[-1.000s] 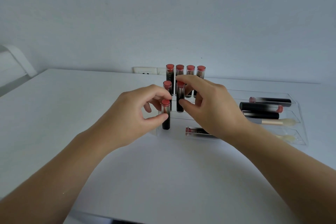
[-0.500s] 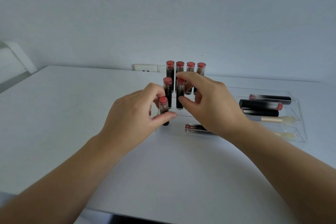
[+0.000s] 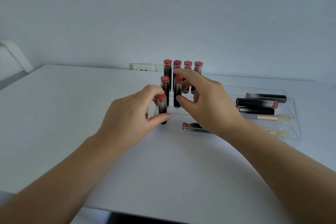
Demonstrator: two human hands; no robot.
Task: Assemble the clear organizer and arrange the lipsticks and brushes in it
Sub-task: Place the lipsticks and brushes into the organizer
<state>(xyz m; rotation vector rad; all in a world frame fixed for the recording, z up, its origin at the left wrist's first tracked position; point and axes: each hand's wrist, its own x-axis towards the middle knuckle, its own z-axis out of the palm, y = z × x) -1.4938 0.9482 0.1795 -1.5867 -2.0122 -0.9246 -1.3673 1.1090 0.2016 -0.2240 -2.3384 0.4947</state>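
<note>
Lowered into its slot, front lipstick (image 3: 162,109) sits pinched by left hand (image 3: 130,117).

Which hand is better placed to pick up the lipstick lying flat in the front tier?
The right hand, probably. It hovers directly over the lying lipstick, fingers spread around an upright lipstick without clearly gripping it. The left hand is busy pinching the front-left lipstick.

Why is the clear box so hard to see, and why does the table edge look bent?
Head view: the clear organizer is see-through, only faint rim lines show against the white table; the wide-angle lens bows the table's far edge; light is soft and bluish, shadows faint; the lying lipstick looks smeared at its middle.
</note>
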